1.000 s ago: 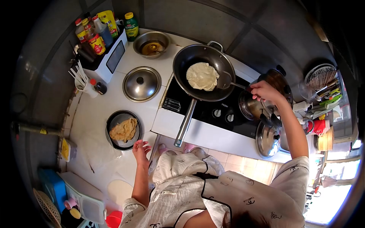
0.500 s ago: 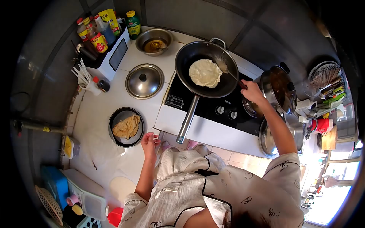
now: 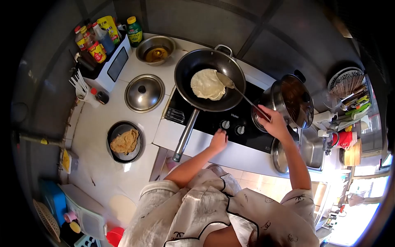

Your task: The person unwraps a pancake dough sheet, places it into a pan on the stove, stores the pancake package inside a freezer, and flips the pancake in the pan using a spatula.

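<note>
My right hand (image 3: 275,124) is closed around the dark handle of a metal spatula (image 3: 242,95). The blade touches or overlaps the right edge of a pale round flatbread (image 3: 207,84) lying in a black wok (image 3: 185,96). At the front of the black stove, my left hand (image 3: 218,141) is curled just below the left control knob (image 3: 225,124); whether its fingertips touch the knob I cannot tell. The wok's long steel handle (image 3: 187,133) points toward me, left of that hand.
A browned folded flatbread (image 3: 124,141) lies in a black round pan (image 3: 140,150) at left. Behind it are a steel lid (image 3: 144,94) and a metal bowl (image 3: 154,44) of oil. A lidded steel pot (image 3: 284,103) stands right of the wok, close to my right hand.
My left hand has moved from beside the black pan, right and up to the stove knobs. The spatula has shifted from the wok's right side onto the flatbread's edge. The camera view has shifted slightly.
</note>
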A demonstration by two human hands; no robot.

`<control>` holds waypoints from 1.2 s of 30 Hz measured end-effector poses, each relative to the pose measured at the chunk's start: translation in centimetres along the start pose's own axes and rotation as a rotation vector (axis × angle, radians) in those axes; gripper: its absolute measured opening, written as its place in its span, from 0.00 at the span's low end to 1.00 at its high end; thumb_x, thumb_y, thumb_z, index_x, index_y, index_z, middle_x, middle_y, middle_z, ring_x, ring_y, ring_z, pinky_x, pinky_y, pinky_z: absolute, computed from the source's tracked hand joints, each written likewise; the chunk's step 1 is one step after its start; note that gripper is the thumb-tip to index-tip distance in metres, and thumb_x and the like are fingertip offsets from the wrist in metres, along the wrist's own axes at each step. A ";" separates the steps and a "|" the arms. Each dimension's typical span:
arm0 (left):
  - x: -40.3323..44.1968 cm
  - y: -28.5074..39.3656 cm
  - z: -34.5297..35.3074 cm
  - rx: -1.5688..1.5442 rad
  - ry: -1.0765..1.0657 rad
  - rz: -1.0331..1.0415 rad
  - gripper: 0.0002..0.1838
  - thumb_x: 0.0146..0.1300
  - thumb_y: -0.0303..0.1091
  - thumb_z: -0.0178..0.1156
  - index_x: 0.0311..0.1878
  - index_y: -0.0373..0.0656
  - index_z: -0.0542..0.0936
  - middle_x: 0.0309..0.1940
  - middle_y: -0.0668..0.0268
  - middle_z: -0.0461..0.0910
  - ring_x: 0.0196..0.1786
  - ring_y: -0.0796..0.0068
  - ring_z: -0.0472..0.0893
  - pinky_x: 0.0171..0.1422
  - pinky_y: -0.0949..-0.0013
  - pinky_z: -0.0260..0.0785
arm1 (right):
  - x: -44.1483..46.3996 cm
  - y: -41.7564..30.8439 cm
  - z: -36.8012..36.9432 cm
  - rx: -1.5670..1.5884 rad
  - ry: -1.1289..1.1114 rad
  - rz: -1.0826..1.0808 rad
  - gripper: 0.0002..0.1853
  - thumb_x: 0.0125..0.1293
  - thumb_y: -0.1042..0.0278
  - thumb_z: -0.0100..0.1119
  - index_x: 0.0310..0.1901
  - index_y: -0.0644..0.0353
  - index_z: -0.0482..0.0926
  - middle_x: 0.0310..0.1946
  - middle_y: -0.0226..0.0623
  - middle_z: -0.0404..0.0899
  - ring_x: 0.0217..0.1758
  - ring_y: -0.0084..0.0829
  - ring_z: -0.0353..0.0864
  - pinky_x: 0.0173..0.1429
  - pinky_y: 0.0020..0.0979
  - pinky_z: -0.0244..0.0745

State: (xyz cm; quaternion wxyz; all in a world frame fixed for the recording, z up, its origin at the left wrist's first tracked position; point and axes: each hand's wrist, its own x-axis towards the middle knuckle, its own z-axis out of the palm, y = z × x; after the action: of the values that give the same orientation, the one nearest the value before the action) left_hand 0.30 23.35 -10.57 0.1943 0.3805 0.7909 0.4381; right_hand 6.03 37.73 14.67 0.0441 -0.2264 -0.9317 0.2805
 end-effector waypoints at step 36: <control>-6.3 4.2 -7.2 -0.161 -0.134 -0.001 0.19 0.55 0.34 0.56 0.49 0.40 0.66 0.29 0.57 0.76 0.28 0.60 0.77 0.34 0.61 0.70 | 4.0 -1.0 6.6 0.088 -0.092 -0.248 0.23 0.50 0.73 0.58 0.51 0.60 0.73 0.28 0.43 0.74 0.28 0.40 0.77 0.37 0.33 0.72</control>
State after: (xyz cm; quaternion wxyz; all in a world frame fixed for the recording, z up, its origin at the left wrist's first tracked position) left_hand 1.52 15.90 -3.32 0.2770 0.3919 0.7385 0.4736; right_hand 0.67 35.52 9.50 0.0453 -0.0944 -0.9403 0.3238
